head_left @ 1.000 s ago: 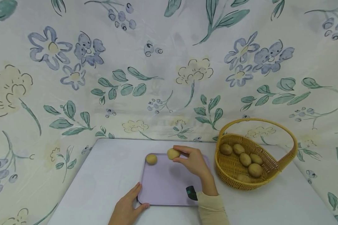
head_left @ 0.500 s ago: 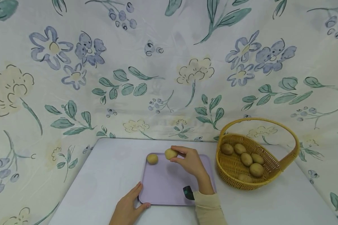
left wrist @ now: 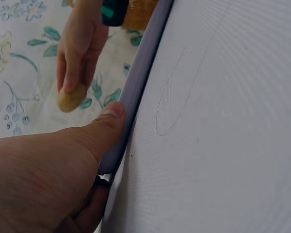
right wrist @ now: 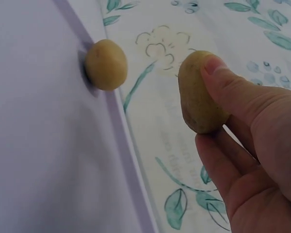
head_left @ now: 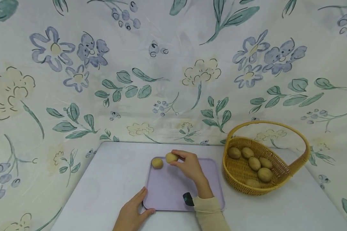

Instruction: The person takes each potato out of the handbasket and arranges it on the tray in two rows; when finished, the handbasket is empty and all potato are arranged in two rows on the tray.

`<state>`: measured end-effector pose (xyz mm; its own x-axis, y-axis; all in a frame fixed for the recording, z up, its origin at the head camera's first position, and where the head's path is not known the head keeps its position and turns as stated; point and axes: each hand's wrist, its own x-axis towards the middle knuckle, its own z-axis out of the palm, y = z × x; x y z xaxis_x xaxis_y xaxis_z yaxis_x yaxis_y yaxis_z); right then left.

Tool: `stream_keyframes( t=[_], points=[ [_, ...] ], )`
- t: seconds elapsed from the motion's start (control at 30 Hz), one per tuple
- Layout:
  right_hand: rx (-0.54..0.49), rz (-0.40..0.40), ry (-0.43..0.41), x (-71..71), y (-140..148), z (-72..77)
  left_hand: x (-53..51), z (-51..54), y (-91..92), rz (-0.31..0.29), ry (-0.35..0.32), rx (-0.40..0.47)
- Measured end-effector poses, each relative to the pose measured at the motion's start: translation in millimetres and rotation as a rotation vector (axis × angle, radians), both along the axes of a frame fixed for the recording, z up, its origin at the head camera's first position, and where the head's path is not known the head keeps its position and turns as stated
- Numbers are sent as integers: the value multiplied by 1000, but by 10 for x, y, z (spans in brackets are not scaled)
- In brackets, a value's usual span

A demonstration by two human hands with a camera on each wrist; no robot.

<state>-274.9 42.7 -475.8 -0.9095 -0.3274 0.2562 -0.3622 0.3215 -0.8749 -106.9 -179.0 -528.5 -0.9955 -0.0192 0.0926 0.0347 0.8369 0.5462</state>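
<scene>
My right hand (head_left: 188, 165) pinches a potato (head_left: 171, 157) between thumb and fingertips, above the far edge of a lilac tray (head_left: 167, 192). The right wrist view shows this held potato (right wrist: 196, 92) apart from the tray, its lower side brownish. A second potato (head_left: 157, 163) rests in the tray's far left corner, near the rim. At the near left corner, my left hand (head_left: 133, 208) holds the tray, its thumb along the front edge and its fingers along the left side. Seen from the left wrist, the thumb of the left hand (left wrist: 53, 170) lies against the tray's rim (left wrist: 136, 82).
A yellow wicker basket (head_left: 229, 175) with a tall handle stands right of the tray and holds several potatoes (head_left: 254, 163). Both stand on a white table (head_left: 110, 170). Behind the table hangs a floral cloth (head_left: 167, 106). A dark strap piece (head_left: 188, 199) sits at the right wrist.
My right hand has moved left with its potato, over the tray's far edge and closer to the potato in the corner. The left hand has stayed at the tray's near left corner.
</scene>
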Motion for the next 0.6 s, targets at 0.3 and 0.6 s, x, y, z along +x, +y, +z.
stream_keyframes(
  t=[0.3, 0.6],
  points=[
    [18, -21, -17, -35, -99, -82, -2, -5, 2, 4, -1, -12],
    [59, -51, 8, -63, -204, -156, -10, -14, -4, 1, 11, -16]
  ],
)
